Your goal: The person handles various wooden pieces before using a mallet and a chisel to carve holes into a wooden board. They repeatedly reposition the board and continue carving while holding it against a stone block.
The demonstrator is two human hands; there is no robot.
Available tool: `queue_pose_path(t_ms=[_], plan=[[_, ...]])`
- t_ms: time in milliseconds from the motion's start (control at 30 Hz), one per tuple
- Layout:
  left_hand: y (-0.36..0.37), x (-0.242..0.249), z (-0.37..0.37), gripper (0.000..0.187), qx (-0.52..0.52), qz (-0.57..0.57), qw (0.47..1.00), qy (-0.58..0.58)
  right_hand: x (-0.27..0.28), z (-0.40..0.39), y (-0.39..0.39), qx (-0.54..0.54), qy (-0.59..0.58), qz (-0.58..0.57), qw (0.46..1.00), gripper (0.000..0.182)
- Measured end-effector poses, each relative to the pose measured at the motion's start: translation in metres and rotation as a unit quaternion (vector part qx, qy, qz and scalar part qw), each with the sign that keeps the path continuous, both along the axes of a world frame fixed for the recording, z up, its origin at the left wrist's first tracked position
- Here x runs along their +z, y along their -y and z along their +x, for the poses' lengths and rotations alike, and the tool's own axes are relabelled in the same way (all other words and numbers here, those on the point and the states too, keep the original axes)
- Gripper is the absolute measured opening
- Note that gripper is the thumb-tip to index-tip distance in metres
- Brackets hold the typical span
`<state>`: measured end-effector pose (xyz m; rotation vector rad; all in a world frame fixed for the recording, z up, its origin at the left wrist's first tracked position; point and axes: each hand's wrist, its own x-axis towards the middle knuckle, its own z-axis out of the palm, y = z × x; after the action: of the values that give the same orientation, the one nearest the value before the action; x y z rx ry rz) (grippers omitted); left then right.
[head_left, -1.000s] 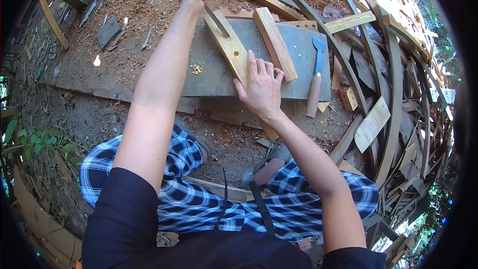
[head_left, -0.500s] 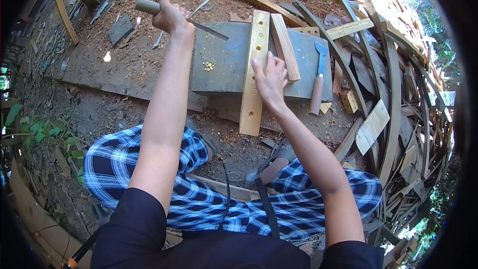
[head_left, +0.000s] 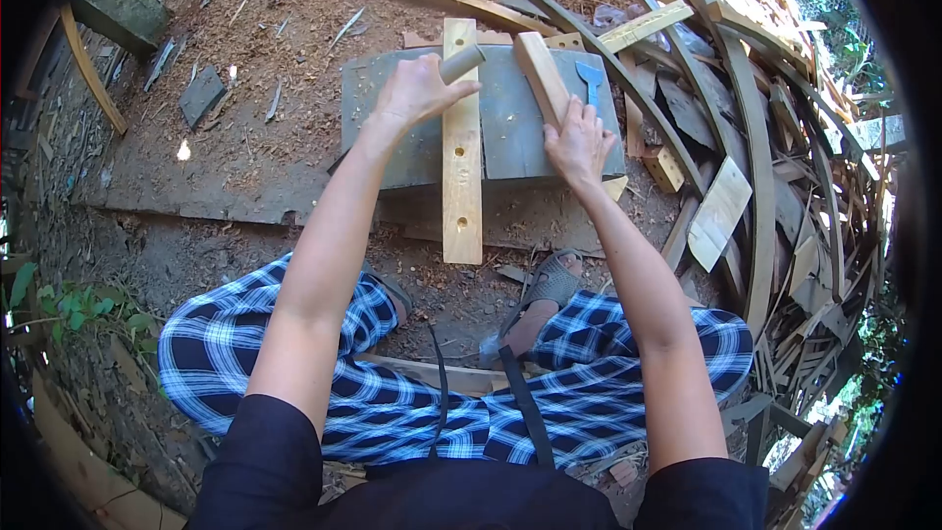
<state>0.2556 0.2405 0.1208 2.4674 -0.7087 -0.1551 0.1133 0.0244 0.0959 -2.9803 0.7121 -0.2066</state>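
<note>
Left hand (head_left: 417,93) grips tool handle (head_left: 461,62); right hand (head_left: 577,142) on wood block (head_left: 541,75).

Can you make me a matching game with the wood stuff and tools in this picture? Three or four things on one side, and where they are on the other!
Things:
1. long plank with holes
2. blue-bladed chisel
3. short wood block
4. left hand

Places:
A. under the right hand
B. gripping a round tool handle
C. sticking out over the grey slab edge
D. lying right of the block

Pairs: 1-C, 2-D, 3-A, 4-B
</note>
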Motion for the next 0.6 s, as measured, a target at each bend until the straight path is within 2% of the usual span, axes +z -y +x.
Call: queue_pose_path(t_ms=[67, 100, 133, 233, 333, 467, 600], plan=[[0.007, 0.012, -0.024, 0.077, 0.038, 0.083, 0.992, -0.082, 0.004, -0.015, 0.022, -0.019, 0.002, 0.007, 1.000, 0.063], [0.009, 0.009, -0.027, 0.079, 0.034, 0.103, 0.991, -0.075, 0.006, -0.022, 0.033, -0.045, -0.006, -0.034, 0.998, 0.061], [0.010, 0.009, -0.028, 0.079, 0.032, 0.104, 0.991, -0.075, 0.008, -0.028, 0.042, -0.071, -0.014, -0.073, 0.995, 0.059], [0.012, 0.008, -0.029, 0.079, 0.043, 0.100, 0.989, -0.097, 0.018, -0.038, 0.068, -0.118, -0.029, -0.071, 0.990, 0.054], [0.025, 0.005, -0.028, 0.074, 0.041, 0.109, 0.990, -0.080, 0.012, -0.034, 0.075, -0.134, 0.013, -0.029, 0.990, 0.054], [0.045, 0.023, -0.026, 0.074, -0.082, 0.167, 0.981, -0.059, 0.001, -0.010, 0.058, -0.089, 0.058, 0.028, 0.994, 0.056], [0.052, 0.045, -0.023, 0.077, -0.187, 0.267, 0.945, -0.013, -0.003, 0.002, 0.042, -0.095, 0.023, 0.066, 0.993, 0.059]])
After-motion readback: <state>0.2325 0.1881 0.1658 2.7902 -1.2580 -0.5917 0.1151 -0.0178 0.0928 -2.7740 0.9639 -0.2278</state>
